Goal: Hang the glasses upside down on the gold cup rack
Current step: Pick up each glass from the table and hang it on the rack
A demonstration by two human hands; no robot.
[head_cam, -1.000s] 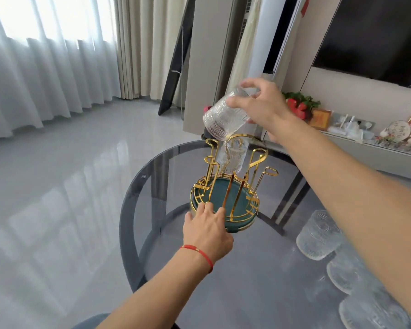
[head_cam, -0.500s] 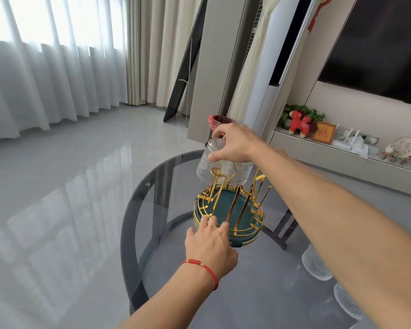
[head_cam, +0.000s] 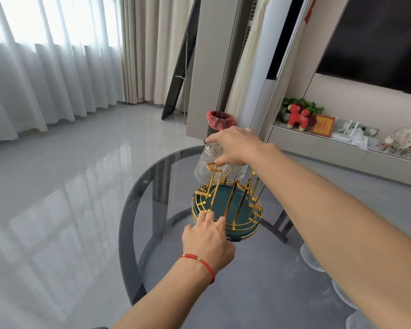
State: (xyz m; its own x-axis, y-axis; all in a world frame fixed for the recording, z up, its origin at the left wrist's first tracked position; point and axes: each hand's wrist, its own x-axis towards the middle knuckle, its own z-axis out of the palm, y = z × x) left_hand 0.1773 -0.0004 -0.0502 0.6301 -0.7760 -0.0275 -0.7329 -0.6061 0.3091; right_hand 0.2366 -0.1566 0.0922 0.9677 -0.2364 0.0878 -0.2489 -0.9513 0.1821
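The gold cup rack (head_cam: 230,203) with a teal round base stands on the dark glass table (head_cam: 157,186). A ribbed clear glass (head_cam: 205,166) hangs upside down on a far-left prong. My right hand (head_cam: 235,144) rests on its upturned bottom, fingers still touching it. A second upside-down glass (head_cam: 237,172) sits just right of it, partly hidden by my hand. My left hand (head_cam: 208,241), with a red string bracelet, presses its fingertips on the rack's near rim. More clear glasses (head_cam: 312,258) lie on the table at the right, partly hidden by my right forearm.
A bin with a red liner (head_cam: 220,122) stands on the floor behind the table. A low cabinet (head_cam: 342,150) with ornaments runs along the right wall under a dark screen. Curtains and glossy grey floor fill the left.
My right hand has lowered the glass from a tilted position above the rack down over a prong, mouth down. My left hand has stayed at the rack's rim.
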